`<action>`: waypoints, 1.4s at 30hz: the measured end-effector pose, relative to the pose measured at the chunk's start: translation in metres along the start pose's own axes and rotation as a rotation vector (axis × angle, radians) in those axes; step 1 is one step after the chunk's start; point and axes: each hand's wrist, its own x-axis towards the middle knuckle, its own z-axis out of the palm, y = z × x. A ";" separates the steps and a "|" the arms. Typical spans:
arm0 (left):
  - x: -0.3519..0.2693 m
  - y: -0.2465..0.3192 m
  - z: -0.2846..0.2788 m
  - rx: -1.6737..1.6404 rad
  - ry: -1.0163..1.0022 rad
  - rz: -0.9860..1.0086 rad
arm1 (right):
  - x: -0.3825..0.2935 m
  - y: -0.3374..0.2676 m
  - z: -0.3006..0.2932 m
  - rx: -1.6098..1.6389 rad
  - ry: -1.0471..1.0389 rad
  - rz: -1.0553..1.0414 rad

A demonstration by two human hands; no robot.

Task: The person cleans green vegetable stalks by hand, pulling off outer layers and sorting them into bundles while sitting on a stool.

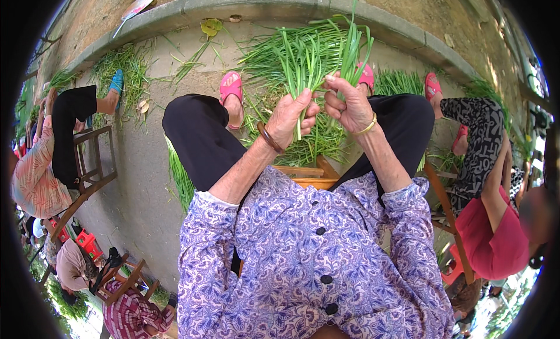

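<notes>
Both hands are raised over my lap, close together. My left hand [292, 120] is closed around a bunch of long green leafy stalks [302, 61], probably garlic chives, whose pale ends poke out below the fist. In my right hand [350, 103], thumb and fingers pinch a second, smaller bunch of stalks [351, 55] that points upward. Behind the hands a large pile of the same greens [262, 55] lies on the pavement. Between my feet is a heap of loose, yellowish-green trimmings [321, 144].
A stone kerb [271, 9] curves across the far side, with a hand fan [136, 6] on it. People sit on wooden chairs at left [85, 164] and right [450, 216]. More greens [400, 82] lie by my right foot, and another bundle [180, 177] lies beside my left leg.
</notes>
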 end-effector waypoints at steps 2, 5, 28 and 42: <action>0.001 -0.001 -0.002 0.025 -0.015 0.059 | 0.001 0.000 -0.001 0.030 -0.010 -0.005; 0.001 -0.001 -0.005 0.040 -0.005 0.098 | 0.001 0.001 -0.002 0.064 -0.020 -0.005; 0.002 0.002 -0.001 0.117 0.201 0.321 | 0.014 0.016 -0.022 0.238 -0.042 0.169; 0.001 0.004 -0.003 0.165 0.296 0.357 | 0.005 0.011 -0.007 -0.105 0.105 0.029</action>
